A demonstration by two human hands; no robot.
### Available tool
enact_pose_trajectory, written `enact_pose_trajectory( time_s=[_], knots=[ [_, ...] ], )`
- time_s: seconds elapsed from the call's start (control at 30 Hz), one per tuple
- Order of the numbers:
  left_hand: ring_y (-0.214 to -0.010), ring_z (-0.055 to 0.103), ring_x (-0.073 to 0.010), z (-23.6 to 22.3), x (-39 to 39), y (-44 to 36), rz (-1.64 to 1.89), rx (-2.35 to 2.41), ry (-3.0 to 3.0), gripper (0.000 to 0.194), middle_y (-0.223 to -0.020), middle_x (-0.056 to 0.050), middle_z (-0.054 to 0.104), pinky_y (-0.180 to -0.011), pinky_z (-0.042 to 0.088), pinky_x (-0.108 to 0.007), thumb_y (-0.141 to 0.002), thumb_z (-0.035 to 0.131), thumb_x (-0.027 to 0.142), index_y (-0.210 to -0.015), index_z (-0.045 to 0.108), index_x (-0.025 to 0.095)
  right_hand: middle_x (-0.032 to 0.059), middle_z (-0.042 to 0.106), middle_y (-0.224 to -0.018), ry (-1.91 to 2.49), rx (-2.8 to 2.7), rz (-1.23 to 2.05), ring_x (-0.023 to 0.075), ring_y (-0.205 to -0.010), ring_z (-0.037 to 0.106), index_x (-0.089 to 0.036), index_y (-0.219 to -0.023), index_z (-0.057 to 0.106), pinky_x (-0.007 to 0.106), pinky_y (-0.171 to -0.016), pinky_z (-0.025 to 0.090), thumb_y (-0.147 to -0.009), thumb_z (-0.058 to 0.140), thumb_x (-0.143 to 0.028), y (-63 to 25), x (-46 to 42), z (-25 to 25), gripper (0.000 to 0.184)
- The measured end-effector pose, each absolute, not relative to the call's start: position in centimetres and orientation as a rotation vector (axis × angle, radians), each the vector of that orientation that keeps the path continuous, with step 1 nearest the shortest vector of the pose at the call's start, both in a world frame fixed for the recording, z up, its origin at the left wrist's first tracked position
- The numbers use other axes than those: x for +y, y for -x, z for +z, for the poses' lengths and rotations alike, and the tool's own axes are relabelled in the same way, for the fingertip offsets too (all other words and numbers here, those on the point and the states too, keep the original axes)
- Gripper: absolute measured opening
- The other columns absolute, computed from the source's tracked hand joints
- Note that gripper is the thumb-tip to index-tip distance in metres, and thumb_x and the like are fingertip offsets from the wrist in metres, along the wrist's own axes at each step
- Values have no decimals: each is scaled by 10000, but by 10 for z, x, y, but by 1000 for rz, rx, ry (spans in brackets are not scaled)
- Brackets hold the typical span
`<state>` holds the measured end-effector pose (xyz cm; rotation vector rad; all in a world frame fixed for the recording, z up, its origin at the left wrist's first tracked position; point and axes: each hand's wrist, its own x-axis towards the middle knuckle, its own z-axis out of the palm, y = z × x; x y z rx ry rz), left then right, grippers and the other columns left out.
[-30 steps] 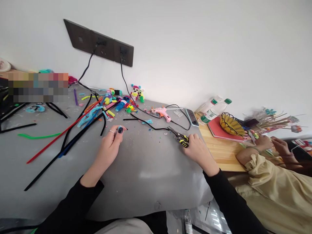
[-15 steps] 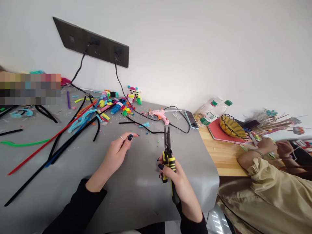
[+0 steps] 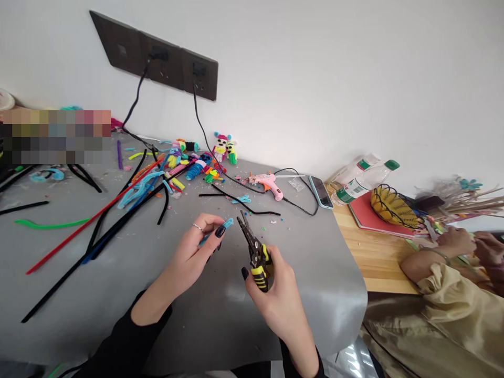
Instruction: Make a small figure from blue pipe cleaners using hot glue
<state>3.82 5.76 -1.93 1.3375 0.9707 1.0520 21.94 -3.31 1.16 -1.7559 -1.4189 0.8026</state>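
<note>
Between thumb and fingers, my left hand (image 3: 199, 244) pinches a small light-blue pipe cleaner piece (image 3: 228, 223), its bent end sticking out to the right. My right hand (image 3: 273, 289) is wrapped round the yellow-and-black handles of a pair of pliers (image 3: 252, 247). The jaws point up and left, slightly parted, close to the blue piece but apart from it. Just beyond the jaws lie another light-blue bent piece (image 3: 241, 199) and a black pipe cleaner (image 3: 246, 205) on the grey tabletop (image 3: 220, 320).
A pink glue gun (image 3: 268, 185) with its cord and a phone (image 3: 321, 192) lie farther back. Long pipe cleaners, including a red one (image 3: 94, 215), spread leftward. Small fuzzy figures (image 3: 222, 147) stand by the wall. Bottles (image 3: 360, 188) and another person's hands (image 3: 457, 242) are at right.
The light-blue piece now shows in my left hand's pinch. My right hand has turned the pliers' jaws leftward, toward it. The whole view has shifted slightly.
</note>
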Motion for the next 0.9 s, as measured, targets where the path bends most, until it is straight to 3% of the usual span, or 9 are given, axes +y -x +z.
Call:
enact_pose_trajectory(
  time_s=[0.13,0.37,0.9],
  knots=[
    [-712,569,-161,-16,56,-36,1082,1005,-1294,369,-824,-31,630,-558,440,-230,-938,670,593,-1013,648,232,-33,594,-738,1760,-1424,762,135,-603,518,-234,-926,533,232,-566,421,-771,631,-261,-219,-35,11,184],
    [-602,514,-148,-9,57,-35,1069,1046,-1296,437,-711,-15,596,-508,412,-232,-867,719,637,-963,694,212,-29,608,-744,1774,-1472,774,133,-610,520,-231,-926,547,229,-570,427,-793,671,-302,-215,-36,10,194],
    [-583,529,-148,-15,59,-30,1033,1068,-1299,449,-716,-32,625,-501,417,-231,-847,730,653,-941,749,215,-48,546,-692,1743,-1425,883,112,-577,465,-217,-880,591,208,-530,404,-743,683,-259,-216,-34,11,170]
  ],
)
